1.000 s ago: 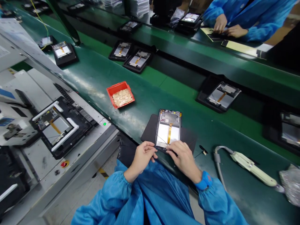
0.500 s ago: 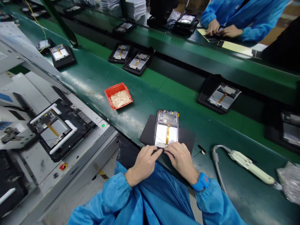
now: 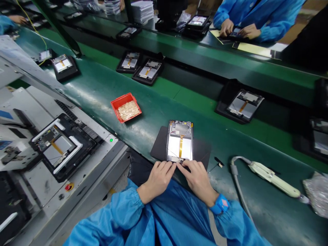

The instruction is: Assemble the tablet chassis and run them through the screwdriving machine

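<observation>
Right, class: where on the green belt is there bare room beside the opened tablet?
Bare green conveyor belt lies between the red plastic tray and the dark mat under the opened tablet. Crowded where the left hand and right hand meet at the tablet's near edge.

No legible text, blue label (image 3: 5, 115) on machine (image 3: 38, 186) blurred — wristband (image 3: 220, 204) mark unreadable

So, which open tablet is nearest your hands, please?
The tablet on the mat, touched by left hand and right hand; others sit in trays farther off.
</observation>
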Tool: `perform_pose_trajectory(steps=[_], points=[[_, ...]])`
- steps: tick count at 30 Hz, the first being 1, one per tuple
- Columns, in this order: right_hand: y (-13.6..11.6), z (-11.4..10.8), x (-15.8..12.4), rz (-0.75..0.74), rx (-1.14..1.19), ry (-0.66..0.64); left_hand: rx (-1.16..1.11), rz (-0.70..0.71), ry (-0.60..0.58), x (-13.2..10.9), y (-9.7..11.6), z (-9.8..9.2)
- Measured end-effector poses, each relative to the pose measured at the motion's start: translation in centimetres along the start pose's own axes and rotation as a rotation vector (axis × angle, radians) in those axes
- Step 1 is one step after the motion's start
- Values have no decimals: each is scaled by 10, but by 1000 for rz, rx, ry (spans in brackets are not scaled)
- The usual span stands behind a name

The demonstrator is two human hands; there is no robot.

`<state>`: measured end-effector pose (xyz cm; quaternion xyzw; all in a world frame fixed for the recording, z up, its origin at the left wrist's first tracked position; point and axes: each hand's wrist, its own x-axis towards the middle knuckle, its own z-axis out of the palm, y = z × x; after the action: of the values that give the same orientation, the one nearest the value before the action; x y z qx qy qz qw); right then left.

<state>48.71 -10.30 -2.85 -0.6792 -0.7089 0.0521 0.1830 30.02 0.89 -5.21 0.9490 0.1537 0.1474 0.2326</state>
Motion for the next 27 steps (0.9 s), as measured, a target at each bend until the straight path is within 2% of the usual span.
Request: perform_pose_trajectory(steps=[2, 5, 7, 9, 11, 14, 17, 19, 22, 27], points=[[0, 0, -1, 31, 3, -21, -160, -107, 86, 0, 0, -7], [-1, -1, -1, 58, 29, -46, -455, -446, 219, 2, 2, -21], [-2, -2, -1, 69, 42, -45, -656, -641, 195, 6, 4, -28], [0, -4, -2, 73, 82, -32, -815, -747, 146, 10, 5, -31], [4, -9, -6, 129, 163, 37, -910, -817, 140, 12, 5, -32], [15, -19, -15, 386, 306, 189, -959, -877, 150, 14, 5, -36], [20, -26, -23, 591, 394, 167, -1047, -873, 207, 19, 4, -44], [17, -26, -25, 587, 364, 107, -1172, -896, 211, 26, 2, -50], [5, -22, -23, 519, 214, 46, -1307, -987, 153, 38, -3, -57], [-3, -16, -20, 506, 97, 3, -1311, -1047, 132, 50, -10, -57]])
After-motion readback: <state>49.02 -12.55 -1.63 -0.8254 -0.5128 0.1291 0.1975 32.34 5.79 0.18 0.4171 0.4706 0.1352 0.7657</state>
